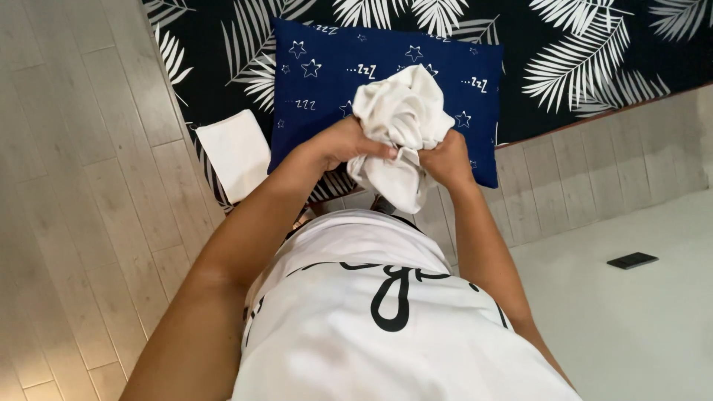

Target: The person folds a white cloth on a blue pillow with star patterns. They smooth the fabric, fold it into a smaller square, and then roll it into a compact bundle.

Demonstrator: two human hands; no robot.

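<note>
Both of my hands hold a bunched-up white cloth [402, 119] in front of my chest. My left hand [347, 141] grips its left side with the fingers curled over the fabric. My right hand [448, 157] clutches the right side, and a fold of the cloth hangs down between the two hands. Behind the cloth lies a dark blue pillow [327, 74] printed with white stars, resting on a black bed cover [564, 52] with white palm leaves.
A folded white cloth [236, 152] lies at the bed's edge, left of the pillow. Pale wooden floorboards [82, 186] run along the left. A small dark phone [632, 260] lies on a white surface [639, 319] at the right.
</note>
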